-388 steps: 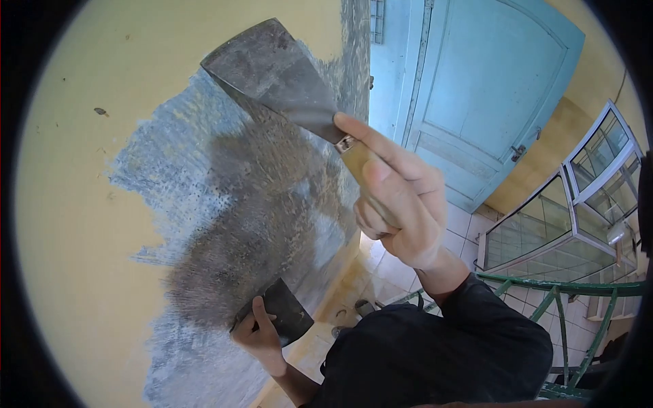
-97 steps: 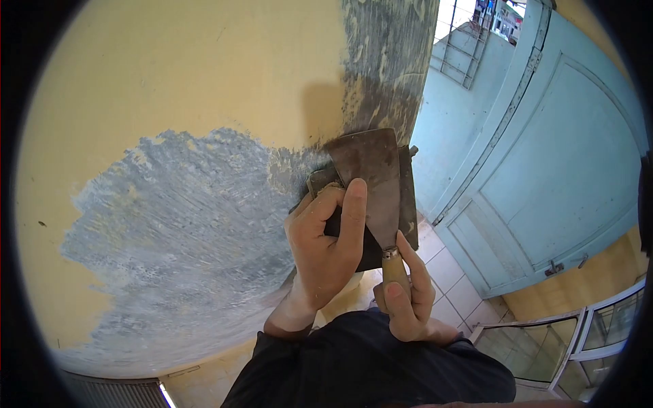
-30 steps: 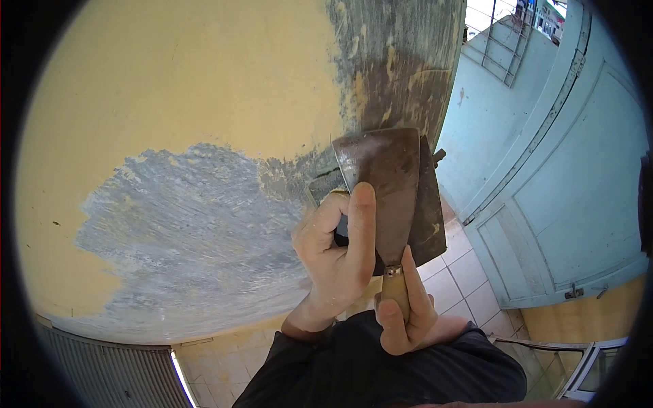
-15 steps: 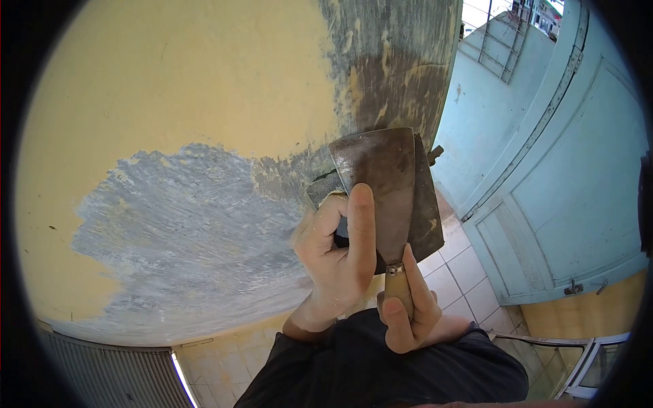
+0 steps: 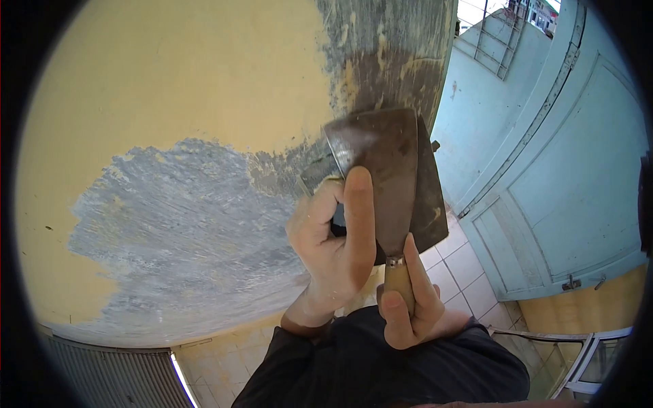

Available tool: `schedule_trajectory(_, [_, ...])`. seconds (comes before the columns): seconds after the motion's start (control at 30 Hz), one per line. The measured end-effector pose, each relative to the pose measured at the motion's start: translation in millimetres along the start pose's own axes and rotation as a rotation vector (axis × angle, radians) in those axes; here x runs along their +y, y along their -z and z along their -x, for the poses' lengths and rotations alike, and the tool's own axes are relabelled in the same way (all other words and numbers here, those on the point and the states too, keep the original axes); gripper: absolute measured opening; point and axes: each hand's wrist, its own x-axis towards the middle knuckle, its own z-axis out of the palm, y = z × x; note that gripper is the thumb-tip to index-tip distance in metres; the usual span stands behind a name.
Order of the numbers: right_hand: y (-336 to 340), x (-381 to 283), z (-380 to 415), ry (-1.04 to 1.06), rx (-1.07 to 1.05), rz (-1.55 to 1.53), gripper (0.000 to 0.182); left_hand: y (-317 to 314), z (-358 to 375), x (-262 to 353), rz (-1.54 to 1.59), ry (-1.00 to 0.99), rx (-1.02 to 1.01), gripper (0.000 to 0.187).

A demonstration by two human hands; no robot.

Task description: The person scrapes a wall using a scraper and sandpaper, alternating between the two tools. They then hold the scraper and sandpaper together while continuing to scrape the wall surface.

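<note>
In the head view my right hand [image 5: 411, 313] is closed around the wooden handle of a putty knife [image 5: 384, 156], its broad, stained metal blade pointing up. My left hand [image 5: 333, 238] has curled fingers, and its thumb lies upright in front of the blade's left edge. It grips a dark flat trowel [image 5: 432, 197], whose plate shows behind the putty knife, mostly on the right. A dark part of its grip shows between my fingers; the rest is hidden. The two blades overlap; whether they touch cannot be made out.
A yellow wall [image 5: 183, 81] fills the left, with a large grey patch [image 5: 177, 217] and a dark, scraped strip at its right edge. On the right are a light blue door [image 5: 564, 183] and white floor tiles [image 5: 445, 279]. A ribbed grey shutter [image 5: 115, 370] stands lower left.
Both hands, with the putty knife and trowel, have risen slightly in the view. The trowel's plate has tilted a little behind the putty knife. Both grips look the same.
</note>
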Motion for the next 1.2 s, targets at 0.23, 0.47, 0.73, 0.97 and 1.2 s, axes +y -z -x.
schedule_trajectory(0.23, [2.8, 9.0, 3.7, 0.044, -0.004, 0.041, 0.059, 2.5, 8.1, -7.8, -0.026, -0.014, -0.012, 0.03])
schedule_trajectory(0.47, [-0.7, 4.0, 2.0, 0.013, 0.039, 0.024, 0.058, -1.5, 1.9, -2.1, 0.001, -0.022, 0.027, 0.031])
schedule_trajectory(0.73, [-2.0, 4.9, 2.3, 0.019, 0.023, 0.041, 0.058, -2.5, 0.6, 1.3, -0.002, 0.017, 0.052, 0.029])
schedule_trajectory(0.97, [0.3, 10.0, 3.9, 0.044, -0.004, 0.035, 0.06, 1.5, 5.9, -3.8, -0.059, -0.004, 0.04, 0.03])
schedule_trajectory(1.2, [0.1, 5.0, -0.2, 0.031, -0.013, 0.052, 0.06, -0.1, 5.4, -3.1, -0.056, -0.045, 0.06, 0.031])
